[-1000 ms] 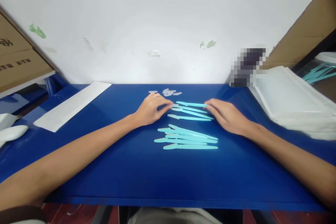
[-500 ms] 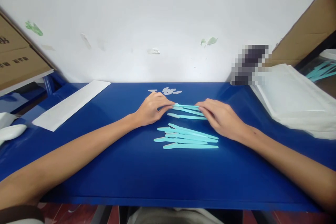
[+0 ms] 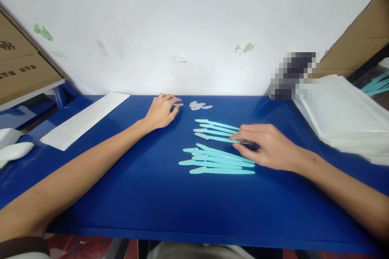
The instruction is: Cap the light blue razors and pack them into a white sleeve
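Note:
Two groups of slim turquoise plastic razors lie on the blue table point(image 3: 152, 194). The far group point(image 3: 212, 129) holds three or so; the near pile point(image 3: 212, 162) holds several. My right hand point(image 3: 267, 147) rests at their right ends, fingers stretched and touching a razor tip of the far group. My left hand point(image 3: 161, 111) lies farther back on the table, fingers loosely curled, fingertips at a small clear cap point(image 3: 178, 105). More small clear caps point(image 3: 199, 106) lie in a cluster just right of it.
A long white paper strip point(image 3: 82, 121) lies at the back left. A stack of white sheets point(image 3: 343, 117) sits at the right, with cardboard boxes point(image 3: 18, 68) on both sides. White objects point(image 3: 13, 149) sit at the left edge. A white wall stands behind.
My left hand left the far razors and moved back-left to the clear cap. My right hand slid nearer and right, to the razors' right ends.

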